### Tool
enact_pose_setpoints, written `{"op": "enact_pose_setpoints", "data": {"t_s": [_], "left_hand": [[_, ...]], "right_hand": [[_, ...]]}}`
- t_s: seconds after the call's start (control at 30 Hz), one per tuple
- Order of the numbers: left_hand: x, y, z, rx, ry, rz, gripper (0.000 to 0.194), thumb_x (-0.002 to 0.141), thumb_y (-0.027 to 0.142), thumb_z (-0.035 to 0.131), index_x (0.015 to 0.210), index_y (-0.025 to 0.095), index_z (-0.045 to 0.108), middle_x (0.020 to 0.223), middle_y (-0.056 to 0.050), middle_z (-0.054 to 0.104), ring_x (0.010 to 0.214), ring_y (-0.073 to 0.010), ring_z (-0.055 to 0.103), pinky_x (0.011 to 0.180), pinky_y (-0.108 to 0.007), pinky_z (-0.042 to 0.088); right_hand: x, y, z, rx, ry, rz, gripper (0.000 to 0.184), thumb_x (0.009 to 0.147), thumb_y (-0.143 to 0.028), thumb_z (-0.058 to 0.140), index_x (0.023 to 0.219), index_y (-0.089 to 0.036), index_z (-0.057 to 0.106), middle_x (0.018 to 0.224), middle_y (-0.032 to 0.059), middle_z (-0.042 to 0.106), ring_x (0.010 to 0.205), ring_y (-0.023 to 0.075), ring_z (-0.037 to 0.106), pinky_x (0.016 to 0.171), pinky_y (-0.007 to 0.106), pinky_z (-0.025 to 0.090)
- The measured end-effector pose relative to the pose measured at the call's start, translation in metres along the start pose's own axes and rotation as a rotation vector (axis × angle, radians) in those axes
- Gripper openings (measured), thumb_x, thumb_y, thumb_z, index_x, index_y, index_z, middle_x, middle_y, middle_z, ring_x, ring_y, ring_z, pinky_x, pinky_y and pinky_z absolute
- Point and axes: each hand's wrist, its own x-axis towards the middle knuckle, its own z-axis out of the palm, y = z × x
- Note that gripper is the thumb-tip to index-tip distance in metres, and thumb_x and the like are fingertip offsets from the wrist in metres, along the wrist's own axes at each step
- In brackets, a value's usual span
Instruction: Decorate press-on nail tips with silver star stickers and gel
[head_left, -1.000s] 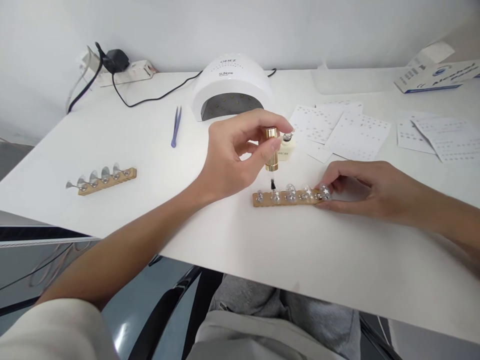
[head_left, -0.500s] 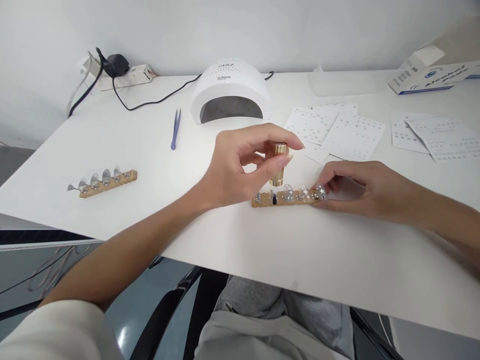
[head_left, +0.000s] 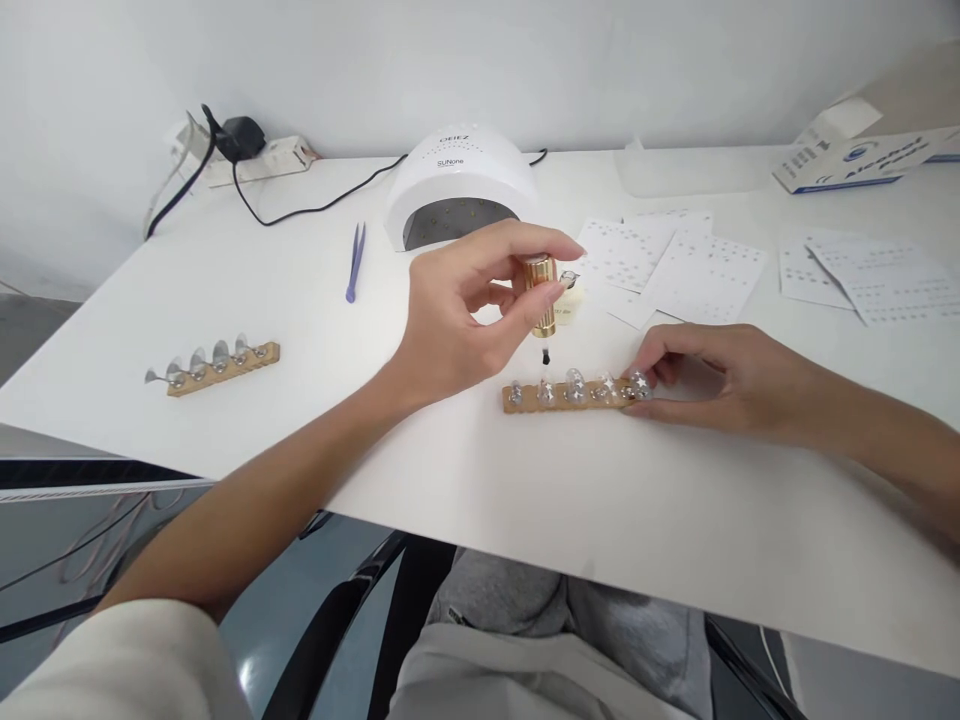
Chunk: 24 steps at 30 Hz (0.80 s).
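Observation:
My left hand (head_left: 465, 310) pinches a gold-capped polish brush (head_left: 541, 300) upright, its black bristle tip hanging just above a wooden strip (head_left: 559, 396) that carries several clear nail tips with white stars. My right hand (head_left: 712, 375) rests on the white table (head_left: 525, 500) and holds the strip's right end with its fingertips. Right behind the brush stands the small open polish bottle (head_left: 571, 298), partly hidden by my left fingers.
A white nail lamp (head_left: 459, 180) stands at the back centre, a purple tweezer (head_left: 354, 262) to its left. A second wooden strip with nail tips (head_left: 217, 364) lies far left. Sticker sheets (head_left: 675, 262) and a box (head_left: 862, 160) lie at the right; a power strip (head_left: 255, 155) at the back left.
The brush went down onto a nail tip on the strip half a second ago and is now lifted clear above it. My right hand has stayed on the strip's end.

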Motion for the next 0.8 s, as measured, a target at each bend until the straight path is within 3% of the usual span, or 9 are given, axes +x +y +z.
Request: {"op": "enact_pose_setpoints", "data": {"t_s": [0.1, 0.27, 0.47, 0.8], "left_hand": [[0.0031, -0.0002, -0.0022, -0.061, -0.002, -0.002, 0.016, 0.08, 0.021, 0.067, 0.095, 0.02, 0.07, 0.084, -0.003, 0.067, 0.061, -0.0092, 0.059, 0.045, -0.022, 0.051], [0.0026, 0.0061, -0.0005, -0.047, -0.104, -0.049, 0.016, 0.081, 0.032, 0.066, 0.093, 0.024, 0.071, 0.074, -0.001, 0.066, 0.059, -0.0118, 0.062, 0.041, -0.023, 0.051], [-0.0021, 0.0086, 0.0024, -0.039, -0.185, -0.047, 0.018, 0.08, 0.026, 0.068, 0.097, 0.024, 0.072, 0.081, -0.004, 0.066, 0.063, -0.0109, 0.061, 0.05, -0.024, 0.055], [-0.0008, 0.0032, 0.0009, -0.023, -0.14, -0.037, 0.021, 0.08, 0.023, 0.066, 0.1, 0.024, 0.072, 0.077, -0.003, 0.064, 0.063, -0.0107, 0.06, 0.05, -0.023, 0.054]], "right_hand": [[0.0013, 0.0021, -0.0015, -0.016, -0.028, -0.006, 0.036, 0.068, -0.058, 0.072, 0.078, -0.025, 0.06, 0.077, 0.0005, 0.058, 0.074, 0.0183, 0.052, 0.064, 0.032, 0.038], [0.0028, 0.0022, -0.0028, -0.036, -0.043, -0.004, 0.032, 0.069, -0.054, 0.073, 0.078, -0.026, 0.06, 0.074, -0.0003, 0.057, 0.07, 0.0179, 0.052, 0.064, 0.033, 0.039], [0.0017, -0.0005, -0.0033, -0.045, -0.045, -0.012, 0.028, 0.072, -0.051, 0.071, 0.077, -0.026, 0.06, 0.076, 0.0008, 0.06, 0.07, 0.0189, 0.053, 0.064, 0.034, 0.04], [0.0012, 0.0021, -0.0023, -0.038, -0.035, 0.009, 0.029, 0.071, -0.054, 0.072, 0.075, -0.027, 0.06, 0.075, 0.0003, 0.059, 0.07, 0.0187, 0.052, 0.062, 0.034, 0.04]]}}
